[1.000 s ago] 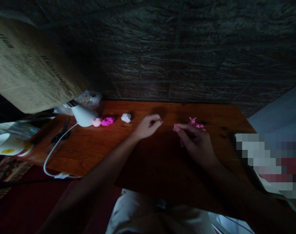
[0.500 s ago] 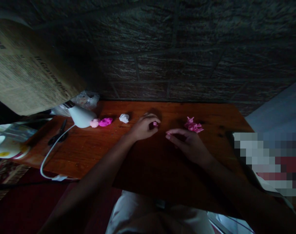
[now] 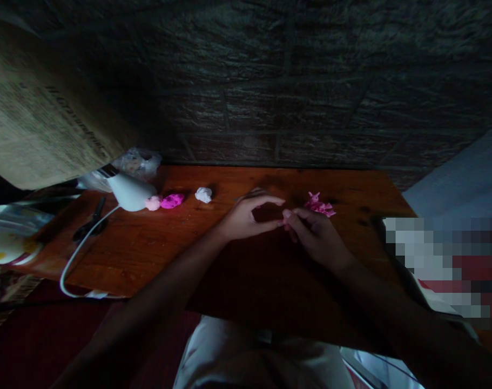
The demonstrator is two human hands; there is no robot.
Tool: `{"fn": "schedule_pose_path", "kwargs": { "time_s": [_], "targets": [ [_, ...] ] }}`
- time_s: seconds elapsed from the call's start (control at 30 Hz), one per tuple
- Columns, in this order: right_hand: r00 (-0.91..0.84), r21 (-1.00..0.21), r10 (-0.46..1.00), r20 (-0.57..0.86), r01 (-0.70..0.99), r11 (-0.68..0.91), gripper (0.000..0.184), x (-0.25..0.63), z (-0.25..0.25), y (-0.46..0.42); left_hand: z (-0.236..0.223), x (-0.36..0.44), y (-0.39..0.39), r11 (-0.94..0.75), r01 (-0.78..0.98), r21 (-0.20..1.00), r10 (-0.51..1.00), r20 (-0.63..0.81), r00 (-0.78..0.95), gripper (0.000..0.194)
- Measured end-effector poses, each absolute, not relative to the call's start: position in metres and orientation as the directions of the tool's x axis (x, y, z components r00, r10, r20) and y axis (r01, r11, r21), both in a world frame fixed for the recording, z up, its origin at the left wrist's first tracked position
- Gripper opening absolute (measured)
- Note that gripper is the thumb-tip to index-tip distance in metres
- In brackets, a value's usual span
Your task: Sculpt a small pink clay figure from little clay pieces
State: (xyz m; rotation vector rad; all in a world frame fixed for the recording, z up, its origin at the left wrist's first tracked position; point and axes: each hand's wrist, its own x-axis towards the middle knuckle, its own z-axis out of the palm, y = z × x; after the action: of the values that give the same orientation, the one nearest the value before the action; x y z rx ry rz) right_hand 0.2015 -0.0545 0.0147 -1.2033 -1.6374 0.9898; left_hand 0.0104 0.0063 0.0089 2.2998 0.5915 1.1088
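My left hand (image 3: 249,217) is over the middle of the table, its index finger and thumb spread in a wide curve. Its thumb tip meets the fingertips of my right hand (image 3: 316,235), or comes very close. My right thumb and index finger are pinched on a small pink clay-like piece, mostly hidden by the fingers. Just behind my right hand lies a cluster of pink pieces (image 3: 321,205) with two thin points sticking up. To the left are a white lump (image 3: 203,195), a magenta lump (image 3: 172,201) and a pale pink lump (image 3: 153,202).
A white lamp base (image 3: 130,193) with a newsprint-patterned shade (image 3: 55,119) stands at the left, its white cable (image 3: 69,270) looping over the table edge. Black scissors (image 3: 92,221) and a white cup (image 3: 6,248) are nearby. A stone-patterned wall (image 3: 246,108) rises behind the wooden table (image 3: 148,248).
My left hand has moved right to my right hand, and its fingers have spread. The pink piece seen between its fingers no longer shows there. My right hand has risen slightly, still pinched.
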Motion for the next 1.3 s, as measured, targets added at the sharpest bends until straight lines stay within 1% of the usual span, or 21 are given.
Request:
{"fn": "schedule_pose_path", "kwargs": {
  "time_s": [0.1,0.2,0.33,0.5,0.67,0.73,0.8,0.93,1.03,1.17,1.3],
  "targets": [
    [-0.157,-0.952,0.977,0.144,0.246,0.18,0.051,0.2012,0.0155,-0.0541,0.0092,0.0133,0.005,-0.732,0.085,0.676,0.589,0.565,0.578,0.028],
    [-0.158,-0.979,0.986,0.062,0.183,0.091,0.047,0.202,0.0161,-0.0528,0.009,0.0156,0.0044,-0.689,0.039,0.723,0.6,0.541,0.59,0.023],
    [-0.189,-0.998,0.981,-0.047,0.038,-0.041,0.044,0.2014,0.0146,-0.0516,0.0082,0.0162,0.0066,-0.664,-0.018,0.748,0.61,0.555,0.565,0.014],
    [-0.204,-0.975,0.966,-0.161,-0.118,-0.187,0.04,0.199,0.0143,-0.0512,0.0078,0.0153,0.0075,-0.61,-0.023,0.792,0.653,0.519,0.551,0.009],
    [-0.205,-0.937,0.946,-0.252,-0.192,-0.291,0.035,0.2012,0.0149,-0.0493,0.0078,0.0159,0.0045,-0.552,-0.013,0.834,0.682,0.46,0.569,0.011],
    [-0.202,-0.936,0.945,-0.257,-0.193,-0.296,0.035,0.2018,0.0152,-0.0483,0.0079,0.016,0.0041,-0.573,-0.008,0.819,0.665,0.471,0.579,0.01],
    [-0.198,-0.941,0.949,-0.246,-0.186,-0.283,0.034,0.2019,0.0157,-0.0474,0.0079,0.0158,0.0044,-0.629,0.018,0.777,0.638,0.503,0.583,0.01],
    [-0.188,-0.948,0.952,-0.24,-0.166,-0.272,0.035,0.2017,0.016,-0.0471,0.0081,0.0141,0.006,-0.782,0.115,0.613,0.544,0.579,0.608,0.011],
    [-0.187,-0.953,0.953,-0.24,-0.144,-0.268,0.038,0.202,0.0152,-0.0478,0.0091,0.0127,0.0061,-0.837,0.157,0.524,0.491,0.593,0.638,0.011],
    [-0.18,-0.977,0.965,-0.19,-0.066,-0.204,0.038,0.2034,0.0134,-0.0482,0.0108,0.0119,0.0052,-0.845,0.203,0.495,0.499,0.592,0.633,0.011],
    [-0.186,-0.989,0.971,-0.149,0.023,-0.147,0.039,0.2053,0.0132,-0.048,0.0118,0.0112,0.0053,-0.849,0.199,0.489,0.492,0.598,0.632,0.011]
  ]
}}
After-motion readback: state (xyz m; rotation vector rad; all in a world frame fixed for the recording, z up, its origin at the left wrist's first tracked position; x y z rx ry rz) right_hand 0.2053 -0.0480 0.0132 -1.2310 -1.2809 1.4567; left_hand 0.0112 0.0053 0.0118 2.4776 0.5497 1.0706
